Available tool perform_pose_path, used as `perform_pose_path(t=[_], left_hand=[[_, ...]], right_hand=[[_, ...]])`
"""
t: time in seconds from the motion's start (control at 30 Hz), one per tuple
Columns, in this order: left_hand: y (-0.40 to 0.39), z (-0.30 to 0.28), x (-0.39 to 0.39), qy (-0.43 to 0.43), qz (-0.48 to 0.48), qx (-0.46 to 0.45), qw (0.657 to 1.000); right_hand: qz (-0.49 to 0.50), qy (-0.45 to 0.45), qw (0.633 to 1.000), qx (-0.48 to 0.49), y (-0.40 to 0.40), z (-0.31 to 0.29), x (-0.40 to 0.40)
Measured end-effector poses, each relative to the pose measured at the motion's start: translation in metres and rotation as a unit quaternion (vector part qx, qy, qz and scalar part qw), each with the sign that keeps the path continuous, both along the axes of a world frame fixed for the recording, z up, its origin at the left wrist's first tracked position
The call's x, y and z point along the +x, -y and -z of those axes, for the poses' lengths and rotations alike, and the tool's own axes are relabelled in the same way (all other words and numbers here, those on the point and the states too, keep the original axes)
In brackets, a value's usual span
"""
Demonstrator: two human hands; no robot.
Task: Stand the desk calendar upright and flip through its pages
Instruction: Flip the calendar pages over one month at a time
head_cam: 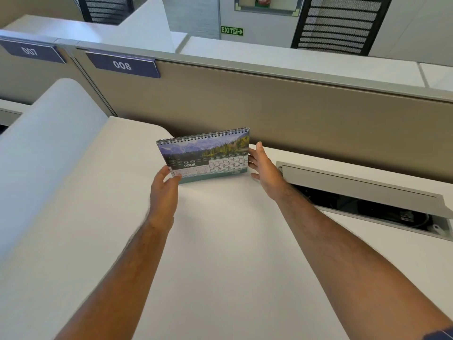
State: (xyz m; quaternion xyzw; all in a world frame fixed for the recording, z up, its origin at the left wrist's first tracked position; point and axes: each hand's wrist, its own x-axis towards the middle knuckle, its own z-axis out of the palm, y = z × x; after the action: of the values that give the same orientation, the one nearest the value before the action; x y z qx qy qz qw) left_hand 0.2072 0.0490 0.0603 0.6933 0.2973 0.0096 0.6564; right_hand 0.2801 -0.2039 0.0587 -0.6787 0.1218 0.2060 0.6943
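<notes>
From the head camera, the desk calendar (204, 155) stands upright on the white desk (220, 241), close to the beige partition (294, 114), and its front page shows April. The left hand (163, 192) touches its lower left corner with the thumb and fingertips, loosely spread. The right hand (266, 170) is spread flat against the right edge. A cable tray (367, 192) lies open at the right.

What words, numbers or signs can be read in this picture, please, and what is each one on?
"007": blue plate on the far-left partition.
"008": blue plate on the partition.
"EXIT", with an arrow: green sign on the far wall.
"APRIL": desk calendar, with weekday heads and dates 1 to 30.
Year and small print on the calendar: too blurred.
</notes>
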Motion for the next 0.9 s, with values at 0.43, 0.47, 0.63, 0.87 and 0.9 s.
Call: perform_pose_path(t=[0.43,0.47,0.63,0.87,0.9], left_hand=[[-0.008,-0.006,-0.003,0.028,-0.03,0.105,0.994],[-0.009,-0.005,-0.003,0.03,-0.026,0.107,0.993],[-0.005,-0.006,-0.006,0.047,-0.002,0.109,0.993],[-0.011,-0.002,-0.009,0.03,-0.06,0.117,0.991],[-0.011,-0.001,-0.009,0.03,-0.066,0.114,0.991]], right_hand=[[0.006,0.0,1.0,-0.006,0.001,0.003,0.002],[0.006,0.001,1.0,-0.006,0.001,0.003,0.002],[0.007,0.002,1.0,-0.013,0.0,0.003,0.002],[0.001,0.001,1.0,-0.018,0.002,0.004,0.003],[0.0,0.001,1.0,-0.018,0.002,0.003,0.003]])
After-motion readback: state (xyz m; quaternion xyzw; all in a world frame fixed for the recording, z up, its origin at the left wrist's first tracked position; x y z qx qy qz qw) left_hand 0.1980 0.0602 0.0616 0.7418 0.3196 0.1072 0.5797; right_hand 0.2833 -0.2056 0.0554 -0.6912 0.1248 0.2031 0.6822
